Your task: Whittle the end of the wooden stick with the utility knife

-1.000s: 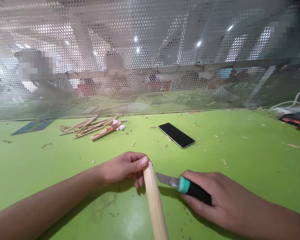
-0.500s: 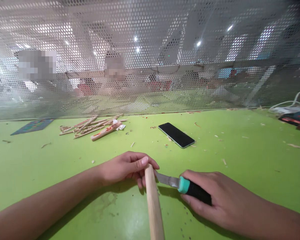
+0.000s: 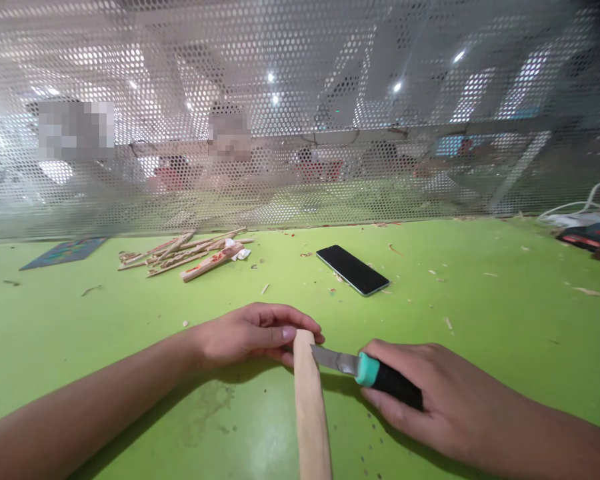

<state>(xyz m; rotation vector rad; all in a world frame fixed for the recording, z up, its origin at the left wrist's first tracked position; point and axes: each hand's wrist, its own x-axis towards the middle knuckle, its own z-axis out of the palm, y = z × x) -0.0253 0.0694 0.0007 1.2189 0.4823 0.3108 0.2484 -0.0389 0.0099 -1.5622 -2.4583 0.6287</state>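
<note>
A pale strip of wood runs from the bottom edge up to my left hand, whose thumb and fingers are closed around its far end. My right hand grips a knife by its black and teal handle. The short metal blade points left, with its tip at the right edge of the wood near the far end. The near end of the strip is out of view.
Ahead lie a black phone and, to its left, a pile of wood sticks with a stained piece. A flat patterned sheet rests far left. Shavings dot the green table. A perforated screen stands behind.
The wood strip has turned in my left hand, so a broader face shows. My left fingers have shifted slightly around its end. The knife and my right hand stay almost where they were.
</note>
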